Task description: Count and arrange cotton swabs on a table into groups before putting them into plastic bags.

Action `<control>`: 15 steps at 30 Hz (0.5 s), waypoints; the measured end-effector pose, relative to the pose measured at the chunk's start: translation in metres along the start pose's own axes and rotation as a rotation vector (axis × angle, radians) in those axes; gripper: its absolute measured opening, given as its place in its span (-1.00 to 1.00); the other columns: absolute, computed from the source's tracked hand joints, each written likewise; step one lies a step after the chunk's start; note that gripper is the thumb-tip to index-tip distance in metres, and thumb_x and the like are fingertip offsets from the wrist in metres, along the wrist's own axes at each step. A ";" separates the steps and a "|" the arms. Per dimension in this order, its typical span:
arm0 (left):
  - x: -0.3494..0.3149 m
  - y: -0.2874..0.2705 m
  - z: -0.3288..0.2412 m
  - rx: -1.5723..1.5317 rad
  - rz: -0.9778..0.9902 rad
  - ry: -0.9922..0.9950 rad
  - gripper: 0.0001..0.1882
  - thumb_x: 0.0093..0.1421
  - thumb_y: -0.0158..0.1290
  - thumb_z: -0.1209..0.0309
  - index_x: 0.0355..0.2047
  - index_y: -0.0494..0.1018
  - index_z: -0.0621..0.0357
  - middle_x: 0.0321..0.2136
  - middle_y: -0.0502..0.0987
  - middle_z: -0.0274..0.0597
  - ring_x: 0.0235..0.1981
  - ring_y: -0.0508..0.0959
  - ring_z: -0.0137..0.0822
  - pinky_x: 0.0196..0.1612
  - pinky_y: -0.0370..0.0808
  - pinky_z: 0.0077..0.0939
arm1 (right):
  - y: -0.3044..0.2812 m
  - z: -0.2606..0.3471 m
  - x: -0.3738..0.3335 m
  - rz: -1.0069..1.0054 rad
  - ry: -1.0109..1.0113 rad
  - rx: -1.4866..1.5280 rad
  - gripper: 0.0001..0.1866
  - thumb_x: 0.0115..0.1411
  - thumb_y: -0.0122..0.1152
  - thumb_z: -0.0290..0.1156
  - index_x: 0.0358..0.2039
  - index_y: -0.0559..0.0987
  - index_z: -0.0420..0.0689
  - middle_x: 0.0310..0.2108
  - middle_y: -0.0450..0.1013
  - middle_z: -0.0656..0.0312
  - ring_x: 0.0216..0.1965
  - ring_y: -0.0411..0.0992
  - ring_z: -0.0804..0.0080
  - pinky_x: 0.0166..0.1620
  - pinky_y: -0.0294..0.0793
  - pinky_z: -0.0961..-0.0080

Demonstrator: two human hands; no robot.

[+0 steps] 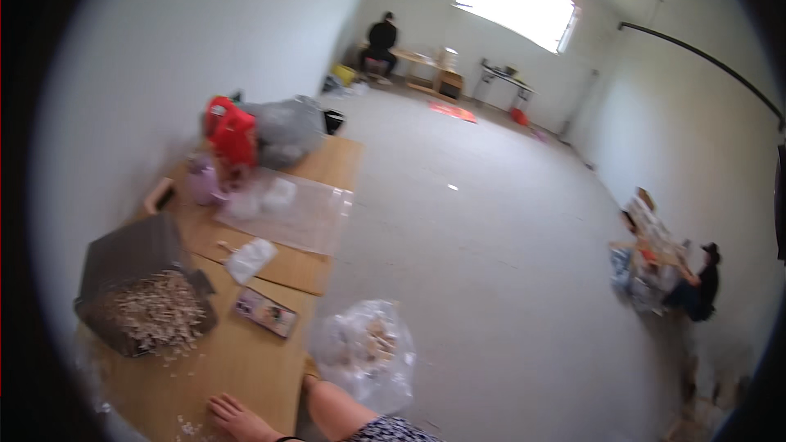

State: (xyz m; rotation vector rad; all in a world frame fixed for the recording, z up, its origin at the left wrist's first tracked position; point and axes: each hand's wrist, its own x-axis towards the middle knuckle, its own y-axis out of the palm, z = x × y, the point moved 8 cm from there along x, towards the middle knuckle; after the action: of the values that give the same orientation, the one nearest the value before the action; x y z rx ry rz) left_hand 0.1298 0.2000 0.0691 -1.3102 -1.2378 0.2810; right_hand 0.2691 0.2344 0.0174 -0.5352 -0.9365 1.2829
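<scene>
My right hand (241, 420) rests palm down on the wooden table (270, 356) near the lower edge, fingers stretched out and nothing in them. A dark wristband circles its wrist. A few tiny white bits (188, 426) lie beside its fingertips. Farther up the table, a grey translucent bin (131, 250) lies tipped, and a heap of small pale pieces (160, 311) spreads from its mouth. A phone-like flat rectangle with a patterned face (266, 313) and a white pouch or cloth (250, 260) lie to the right of the bin. My left hand is out of view.
Behind these lie a clear plastic sheet (286, 213), a red bag (233, 133) and a grey bag (286, 127). A clear bag with light pieces (377, 348) stands on the floor by my knee. People sit at the far wall (381, 39) and right wall (700, 286).
</scene>
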 end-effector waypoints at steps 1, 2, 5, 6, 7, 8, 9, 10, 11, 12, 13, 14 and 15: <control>0.003 0.003 -0.006 -0.063 -0.013 0.018 -0.33 0.17 0.23 0.07 0.15 0.31 0.21 0.11 0.39 0.08 0.18 0.37 0.13 0.29 0.26 0.14 | -0.007 -0.008 -0.006 -0.009 -0.001 -0.022 -0.46 0.20 0.08 -0.30 0.19 0.41 -0.21 0.31 0.23 0.01 0.41 0.09 0.09 0.46 -0.03 0.05; 0.000 0.009 -0.006 -0.038 0.016 0.033 -0.33 0.17 0.23 0.08 0.15 0.31 0.22 0.11 0.39 0.08 0.17 0.36 0.12 0.29 0.26 0.13 | -0.017 -0.008 -0.012 -0.024 -0.020 -0.082 -0.49 0.20 0.13 -0.26 0.14 0.46 -0.19 0.28 0.28 0.01 0.38 0.12 0.05 0.43 0.01 0.05; 0.006 0.020 -0.019 -0.049 0.043 0.023 -0.34 0.12 0.27 0.16 0.14 0.31 0.20 0.11 0.38 0.08 0.18 0.35 0.13 0.29 0.26 0.11 | -0.042 -0.020 -0.023 -0.062 -0.009 -0.129 -0.50 0.13 0.17 -0.26 0.08 0.51 -0.18 0.24 0.31 0.01 0.36 0.14 0.03 0.42 0.03 0.06; 0.006 0.014 -0.019 -0.010 0.001 -0.005 -0.34 0.12 0.27 0.16 0.14 0.31 0.20 0.11 0.38 0.08 0.18 0.35 0.13 0.29 0.26 0.11 | -0.043 -0.018 -0.026 -0.060 -0.007 -0.134 -0.51 0.15 0.15 -0.26 0.08 0.51 -0.19 0.24 0.31 0.02 0.36 0.14 0.04 0.43 0.02 0.06; 0.006 0.015 -0.018 -0.015 0.031 -0.032 -0.33 0.08 0.30 0.21 0.13 0.31 0.19 0.11 0.37 0.08 0.18 0.34 0.14 0.29 0.26 0.11 | -0.041 -0.019 -0.023 -0.053 -0.001 -0.140 -0.52 0.16 0.13 -0.27 0.08 0.51 -0.19 0.25 0.32 0.02 0.36 0.14 0.05 0.43 0.02 0.07; 0.004 0.017 -0.017 -0.034 0.077 -0.054 -0.31 0.04 0.32 0.25 0.13 0.31 0.18 0.10 0.37 0.08 0.19 0.33 0.15 0.30 0.25 0.10 | -0.041 -0.014 -0.022 -0.048 -0.039 -0.131 -0.52 0.16 0.13 -0.27 0.08 0.51 -0.19 0.25 0.32 0.02 0.36 0.14 0.05 0.43 0.02 0.07; 0.002 0.012 -0.012 -0.011 0.057 -0.086 -0.31 0.04 0.32 0.25 0.13 0.31 0.18 0.10 0.37 0.08 0.19 0.33 0.15 0.30 0.25 0.10 | -0.040 -0.011 -0.020 -0.033 -0.033 -0.125 -0.52 0.19 0.12 -0.26 0.10 0.50 -0.18 0.25 0.32 0.03 0.36 0.14 0.06 0.43 0.01 0.08; -0.001 0.011 -0.008 -0.050 0.062 -0.102 -0.30 0.00 0.33 0.28 0.13 0.31 0.17 0.10 0.37 0.08 0.19 0.32 0.15 0.30 0.25 0.11 | -0.038 -0.009 -0.019 -0.014 -0.021 -0.120 -0.51 0.21 0.10 -0.26 0.12 0.49 -0.17 0.25 0.32 0.04 0.36 0.14 0.07 0.43 0.01 0.08; -0.001 0.012 -0.005 -0.096 0.068 -0.110 -0.29 -0.03 0.35 0.32 0.13 0.31 0.17 0.10 0.37 0.08 0.20 0.31 0.15 0.30 0.24 0.11 | -0.038 -0.006 -0.018 -0.002 -0.048 -0.115 -0.51 0.21 0.10 -0.26 0.12 0.49 -0.17 0.25 0.32 0.04 0.36 0.14 0.07 0.43 0.01 0.08; 0.001 0.010 -0.006 -0.095 0.040 -0.075 -0.28 -0.03 0.35 0.31 0.13 0.31 0.16 0.12 0.37 0.05 0.21 0.30 0.17 0.32 0.22 0.11 | -0.039 -0.008 -0.017 -0.030 -0.032 -0.106 -0.51 0.22 0.08 -0.25 0.14 0.47 -0.17 0.25 0.32 0.05 0.37 0.14 0.07 0.44 0.00 0.09; 0.001 0.013 -0.003 -0.097 0.076 -0.116 -0.27 -0.03 0.35 0.30 0.14 0.31 0.15 0.13 0.36 0.04 0.23 0.29 0.15 0.33 0.19 0.11 | -0.039 -0.009 -0.016 -0.056 -0.012 -0.096 -0.50 0.24 0.07 -0.24 0.16 0.46 -0.16 0.25 0.31 0.05 0.37 0.13 0.07 0.44 0.00 0.10; -0.001 0.015 0.001 -0.094 0.107 -0.163 -0.26 -0.03 0.35 0.29 0.15 0.31 0.14 0.14 0.36 0.02 0.24 0.28 0.13 0.35 0.17 0.11 | -0.034 -0.008 -0.014 -0.028 -0.012 -0.124 -0.48 0.24 0.07 -0.22 0.19 0.46 -0.14 0.26 0.31 0.06 0.37 0.13 0.06 0.44 0.00 0.11; -0.006 0.018 0.007 -0.102 0.097 -0.171 -0.25 -0.03 0.36 0.28 0.17 0.31 0.12 0.15 0.35 0.02 0.26 0.27 0.10 0.37 0.14 0.11 | -0.030 -0.004 -0.014 -0.005 -0.040 -0.114 -0.48 0.24 0.07 -0.22 0.19 0.46 -0.14 0.26 0.31 0.06 0.37 0.13 0.06 0.44 0.00 0.11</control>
State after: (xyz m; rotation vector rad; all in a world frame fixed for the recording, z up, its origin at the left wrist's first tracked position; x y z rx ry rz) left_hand 0.1303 0.2050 0.0500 -1.4605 -1.3488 0.4108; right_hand 0.2888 0.2144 0.0346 -0.5978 -1.0482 1.2446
